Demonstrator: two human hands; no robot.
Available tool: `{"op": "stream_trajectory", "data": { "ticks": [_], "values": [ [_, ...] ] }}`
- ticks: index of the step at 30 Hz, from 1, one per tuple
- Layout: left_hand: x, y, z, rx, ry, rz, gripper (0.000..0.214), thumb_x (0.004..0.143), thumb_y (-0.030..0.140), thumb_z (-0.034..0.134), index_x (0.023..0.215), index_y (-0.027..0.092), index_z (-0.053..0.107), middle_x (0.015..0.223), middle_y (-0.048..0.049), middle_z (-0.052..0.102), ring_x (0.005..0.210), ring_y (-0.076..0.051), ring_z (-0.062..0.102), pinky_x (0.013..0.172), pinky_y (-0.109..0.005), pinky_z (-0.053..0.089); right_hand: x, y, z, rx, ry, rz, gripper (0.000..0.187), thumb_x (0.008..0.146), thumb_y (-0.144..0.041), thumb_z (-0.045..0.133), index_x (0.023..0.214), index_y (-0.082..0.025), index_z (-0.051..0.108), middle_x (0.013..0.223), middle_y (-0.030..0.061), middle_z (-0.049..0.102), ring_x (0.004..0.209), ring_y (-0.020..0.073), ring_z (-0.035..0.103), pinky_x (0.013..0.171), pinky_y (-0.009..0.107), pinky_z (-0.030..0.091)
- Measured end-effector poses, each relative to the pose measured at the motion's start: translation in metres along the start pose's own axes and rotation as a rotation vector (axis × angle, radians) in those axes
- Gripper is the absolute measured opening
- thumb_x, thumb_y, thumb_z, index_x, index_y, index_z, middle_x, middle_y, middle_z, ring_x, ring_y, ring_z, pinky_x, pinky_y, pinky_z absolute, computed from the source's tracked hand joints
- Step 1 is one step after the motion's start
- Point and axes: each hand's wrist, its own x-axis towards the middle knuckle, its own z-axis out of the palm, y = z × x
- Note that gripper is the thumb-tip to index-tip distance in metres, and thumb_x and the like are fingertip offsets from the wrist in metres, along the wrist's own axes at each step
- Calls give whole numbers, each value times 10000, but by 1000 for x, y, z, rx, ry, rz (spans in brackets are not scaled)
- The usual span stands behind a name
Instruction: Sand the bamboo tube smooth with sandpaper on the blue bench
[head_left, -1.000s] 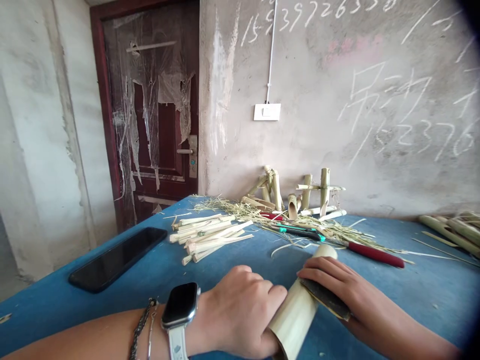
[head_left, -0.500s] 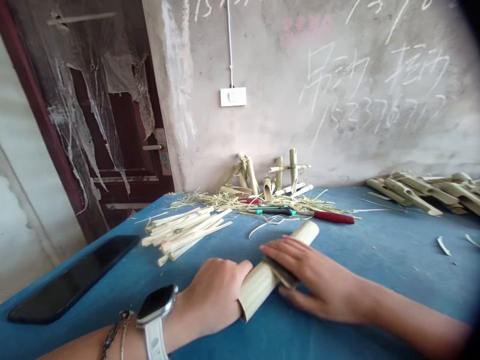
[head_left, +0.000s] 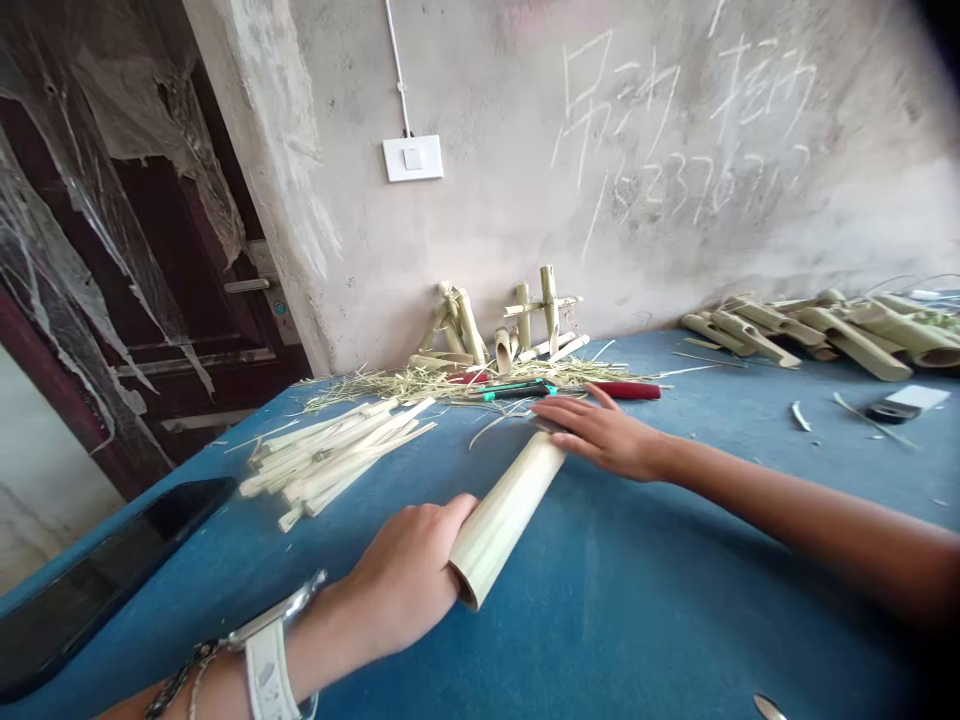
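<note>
A pale bamboo tube [head_left: 506, 515] lies on the blue table [head_left: 675, 600], pointing away from me. My left hand [head_left: 409, 580], with a white watch on its wrist, is closed round the tube's near open end. My right hand [head_left: 600, 435] lies at the tube's far end, fingers stretched out flat. They press a dark sanding sheet [head_left: 550, 426] against the bamboo, and only a sliver of the sheet shows under them.
A pile of split bamboo strips [head_left: 337, 455] lies left of the tube, with a black phone [head_left: 90, 580] nearer the left edge. A red-handled tool [head_left: 626, 390], a green-handled knife [head_left: 517, 392], shavings and small bamboo frames [head_left: 495, 335] sit by the wall. Bamboo stalks [head_left: 825, 330] and a tape roll [head_left: 889, 410] are at the right.
My right hand has slid with the dark sheet along the tube from its middle to its far end. My view has swung right and downward. My left hand stays on the near end.
</note>
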Motion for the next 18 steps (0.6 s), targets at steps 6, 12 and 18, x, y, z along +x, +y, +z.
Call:
{"op": "stream_trajectory", "data": {
  "ticks": [6,12,18],
  "values": [
    [-1,1,1,79,61,-6,136,787,247,448,855,202,557,791,-57,669,757,-236,628,586,-274,355,-7,-21,0,165,-172,-403,669,923,-550,342,1465,-199,167,1479,91,273,1360,236,218,1115,490,-32],
    [-2,6,-2,19,19,-16,122,795,251,448,832,213,558,741,-26,673,678,-211,630,544,-254,352,-5,-15,-1,37,-40,-65,615,946,-546,210,1429,-172,282,1441,143,337,1346,297,240,1071,595,-31],
    [-3,6,-5,25,32,-2,184,793,199,421,890,221,577,779,-6,686,682,-177,635,515,-233,350,-2,6,2,-9,-17,-32,563,951,-530,202,1406,-223,329,1393,110,421,1305,280,335,1064,605,-31]
  ]
}}
